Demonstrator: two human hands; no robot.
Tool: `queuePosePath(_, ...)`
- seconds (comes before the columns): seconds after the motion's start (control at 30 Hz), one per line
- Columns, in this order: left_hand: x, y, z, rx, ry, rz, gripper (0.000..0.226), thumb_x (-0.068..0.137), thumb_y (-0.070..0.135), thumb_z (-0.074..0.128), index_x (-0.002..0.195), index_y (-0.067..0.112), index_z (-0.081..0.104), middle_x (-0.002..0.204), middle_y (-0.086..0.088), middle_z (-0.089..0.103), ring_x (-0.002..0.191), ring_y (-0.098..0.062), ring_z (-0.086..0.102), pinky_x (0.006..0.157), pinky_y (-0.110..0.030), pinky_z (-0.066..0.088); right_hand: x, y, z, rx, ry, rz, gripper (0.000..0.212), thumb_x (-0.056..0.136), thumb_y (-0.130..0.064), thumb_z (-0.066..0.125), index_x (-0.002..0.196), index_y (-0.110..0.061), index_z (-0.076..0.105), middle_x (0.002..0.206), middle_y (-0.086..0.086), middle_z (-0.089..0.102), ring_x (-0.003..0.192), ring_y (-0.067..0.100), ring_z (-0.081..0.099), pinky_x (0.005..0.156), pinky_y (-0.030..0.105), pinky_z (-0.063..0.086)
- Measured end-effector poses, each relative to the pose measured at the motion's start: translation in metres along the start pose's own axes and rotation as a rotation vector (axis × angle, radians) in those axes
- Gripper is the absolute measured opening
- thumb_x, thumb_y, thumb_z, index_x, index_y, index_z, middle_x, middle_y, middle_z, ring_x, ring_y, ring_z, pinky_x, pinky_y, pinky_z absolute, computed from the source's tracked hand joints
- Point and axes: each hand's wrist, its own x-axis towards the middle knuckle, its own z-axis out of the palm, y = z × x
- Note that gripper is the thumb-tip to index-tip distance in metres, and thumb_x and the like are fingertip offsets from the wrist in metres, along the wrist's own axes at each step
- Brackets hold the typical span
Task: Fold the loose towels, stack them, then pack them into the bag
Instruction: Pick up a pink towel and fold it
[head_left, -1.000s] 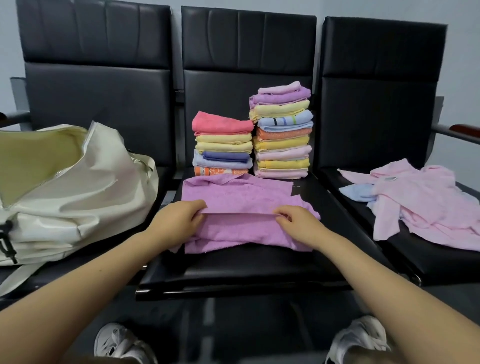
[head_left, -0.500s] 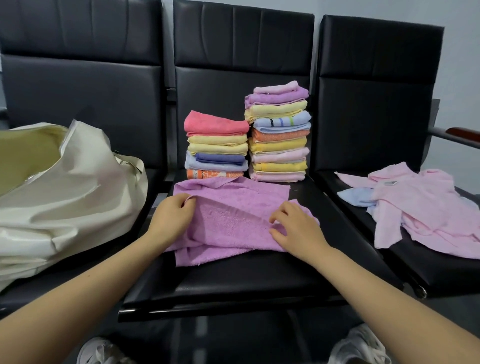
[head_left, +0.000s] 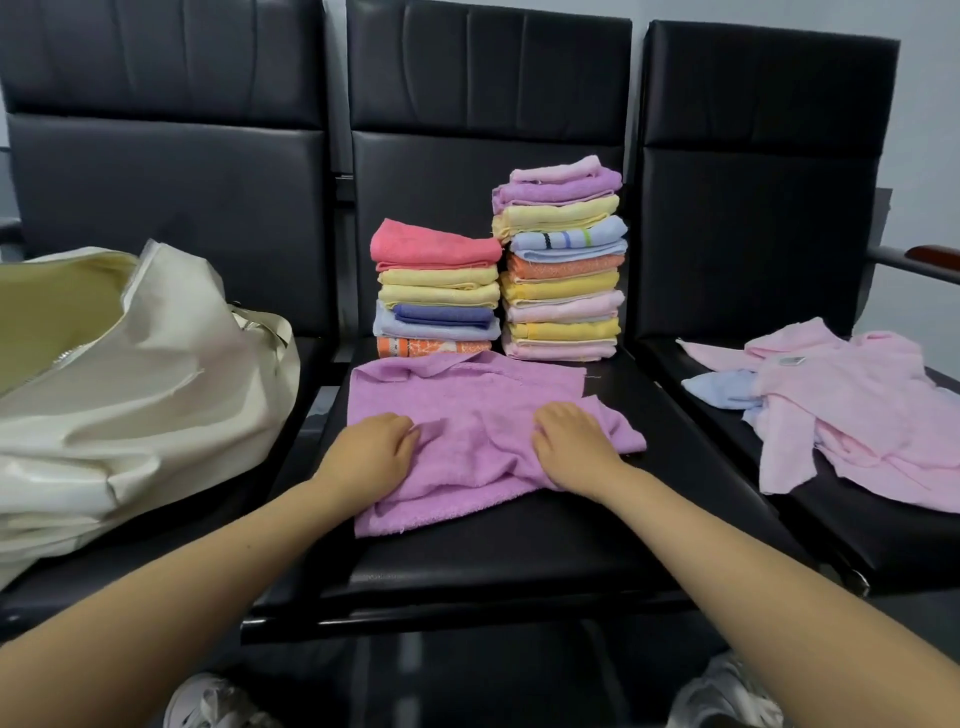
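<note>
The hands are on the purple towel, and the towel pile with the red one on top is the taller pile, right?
Not quite. The head view shows both hands, left and right, on the purple towel, but the pile with the red towel on top is the shorter one. The taller pile beside it has a pink towel on top.

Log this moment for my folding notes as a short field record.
in work: purple terry towel, half folded on the middle black seat
hands: left hand and right hand both rest on it
folded: short stack, tall stack behind
unfolded: pink and blue towels, right seat
bag: cream bag, open, left seat
</note>
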Motion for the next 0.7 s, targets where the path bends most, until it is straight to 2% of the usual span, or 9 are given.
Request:
queuePosePath(0.13,-0.02,0.014,-0.015,-0.001,0.035,0.021,0.031,0.103,0.029,0.037,0.077,0.014,0.045,0.086,-0.009,0.065,0.073,-0.021,0.047,0.063,-0.032,0.026,-0.018,-0.001,-0.008,-0.025,0.006,-0.046,0.021,0.102,-0.021,0.033,0.108,-0.007,0.048,0.102,0.014,0.062,0.095,0.032,0.056,0.069,0.035,0.027)
queuePosePath(0.23,-0.04,0.018,-0.019,-0.026,-0.013,0.002,0.032,0.103,0.03,0.037,0.075,0.016,0.046,0.094,-0.011,0.067,0.082,-0.026,0.055,0.066,-0.031,0.029,-0.043,-0.002,-0.018,-0.079,-0.066,-0.083,0.026,0.104,-0.024,0.032,0.118,-0.007,0.046,0.103,0.013,0.064,0.084,0.027,0.053,0.069,0.036,0.031)
queuePosePath(0.33,-0.056,0.02,-0.026,0.053,-0.147,0.013,0.038,0.103,0.033,0.036,0.067,0.023,0.04,0.098,-0.008,0.067,0.091,-0.025,0.058,0.067,-0.029,0.031,-0.061,0.002,-0.028,-0.057,-0.131,-0.118,0.023,0.103,-0.024,0.034,0.101,-0.011,0.052,0.103,0.011,0.064,0.087,0.028,0.054,0.078,0.036,0.037)
queuePosePath(0.43,-0.064,0.02,-0.035,0.133,-0.215,0.023,0.038,0.103,0.036,0.035,0.065,0.026,0.037,0.09,0.001,0.063,0.083,-0.02,0.053,0.067,-0.028,0.032,-0.07,0.01,-0.043,0.04,-0.172,-0.067,0.019,0.101,-0.021,0.036,0.087,-0.016,0.047,0.099,0.008,0.063,0.084,0.025,0.05,0.079,0.034,0.037)
queuePosePath(0.53,-0.059,0.016,-0.044,-0.01,-0.209,-0.051,0.039,0.102,0.033,0.038,0.065,0.021,0.042,0.071,0.005,0.056,0.075,-0.019,0.052,0.066,-0.029,0.033,-0.07,0.02,-0.062,0.406,-0.047,0.077,0.02,0.1,-0.015,0.043,0.089,-0.004,0.056,0.089,0.009,0.061,0.083,0.026,0.055,0.068,0.03,0.038)
queuePosePath(0.6,-0.049,0.016,-0.047,-0.11,-0.185,-0.087,0.041,0.102,0.033,0.038,0.065,0.018,0.044,0.068,0.001,0.058,0.072,-0.02,0.055,0.066,-0.029,0.035,-0.062,0.023,-0.073,0.665,0.117,0.181,0.018,0.099,-0.014,0.046,0.091,-0.006,0.061,0.082,0.003,0.059,0.075,0.018,0.054,0.062,0.026,0.04)
queuePosePath(0.7,-0.026,0.019,-0.04,-0.077,-0.19,-0.077,0.041,0.103,0.034,0.035,0.066,0.021,0.044,0.089,-0.007,0.064,0.089,-0.025,0.057,0.078,-0.031,0.041,-0.042,0.021,-0.071,0.751,0.305,0.223,0.018,0.097,-0.011,0.047,0.092,-0.008,0.064,0.091,0.003,0.064,0.082,0.013,0.055,0.071,0.024,0.041)
